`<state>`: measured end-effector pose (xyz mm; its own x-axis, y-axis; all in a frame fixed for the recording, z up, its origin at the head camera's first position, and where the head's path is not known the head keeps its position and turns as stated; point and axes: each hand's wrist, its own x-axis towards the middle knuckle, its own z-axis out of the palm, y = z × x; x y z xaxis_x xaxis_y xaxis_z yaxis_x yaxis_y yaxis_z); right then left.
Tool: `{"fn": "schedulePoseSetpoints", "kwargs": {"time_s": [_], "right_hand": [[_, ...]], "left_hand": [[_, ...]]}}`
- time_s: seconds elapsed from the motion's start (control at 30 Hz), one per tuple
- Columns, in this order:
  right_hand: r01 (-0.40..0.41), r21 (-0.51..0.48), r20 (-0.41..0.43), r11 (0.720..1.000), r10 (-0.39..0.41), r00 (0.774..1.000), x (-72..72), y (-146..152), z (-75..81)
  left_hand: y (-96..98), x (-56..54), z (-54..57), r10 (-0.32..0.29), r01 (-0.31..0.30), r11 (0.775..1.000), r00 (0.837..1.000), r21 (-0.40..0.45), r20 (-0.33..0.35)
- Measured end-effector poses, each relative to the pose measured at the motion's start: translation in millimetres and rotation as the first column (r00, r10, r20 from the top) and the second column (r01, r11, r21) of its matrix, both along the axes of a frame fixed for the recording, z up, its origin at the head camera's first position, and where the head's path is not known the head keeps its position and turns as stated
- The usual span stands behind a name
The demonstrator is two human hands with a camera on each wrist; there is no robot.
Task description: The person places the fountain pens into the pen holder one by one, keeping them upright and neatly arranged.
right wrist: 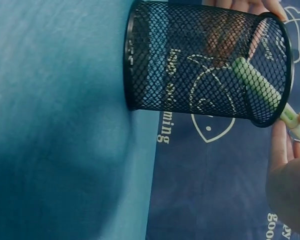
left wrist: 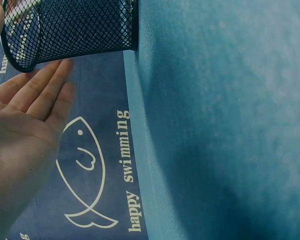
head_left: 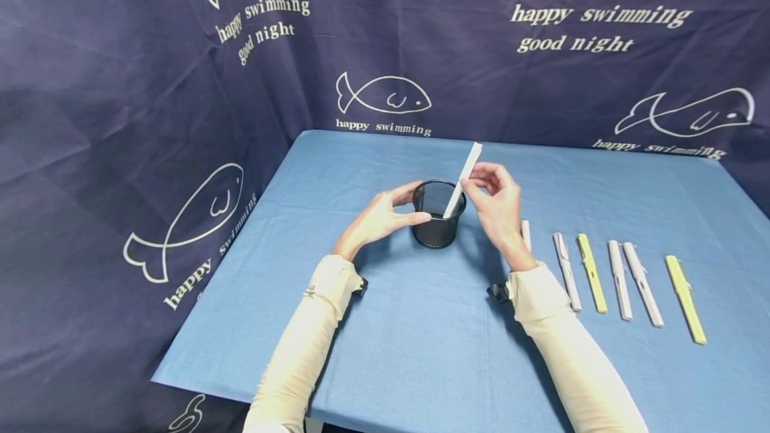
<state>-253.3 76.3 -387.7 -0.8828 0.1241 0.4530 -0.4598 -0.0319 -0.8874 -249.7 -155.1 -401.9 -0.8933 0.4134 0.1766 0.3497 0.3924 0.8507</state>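
While our right hand (head_left: 493, 196) pinches the white pen (head_left: 463, 176) with its lower end already inside the black mesh cup (head_left: 438, 222) standing on the blue surface (head_left: 421, 326), we judge it best to ease the pen down gently so it leans on the rim. Our left hand (head_left: 381, 216) steadies the cup's side with straight, relaxed fingers. Only this pen is in the cup; six more pens (head_left: 619, 279) lie on the surface to the right.
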Motion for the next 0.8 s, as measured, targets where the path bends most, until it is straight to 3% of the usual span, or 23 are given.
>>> {"fn": "schedulePoseSetpoints", "kwargs": {"time_s": [0.8], "right_hand": [[0.002, 0.048, 0.022, 0.999, -0.003, 1.000, 4.7, 1.9, -3.9]], "left_hand": [[1.0, 0.4, 0.6, 0.012, -0.012, 1.000, 1.000, -0.014, 0.009]]}}
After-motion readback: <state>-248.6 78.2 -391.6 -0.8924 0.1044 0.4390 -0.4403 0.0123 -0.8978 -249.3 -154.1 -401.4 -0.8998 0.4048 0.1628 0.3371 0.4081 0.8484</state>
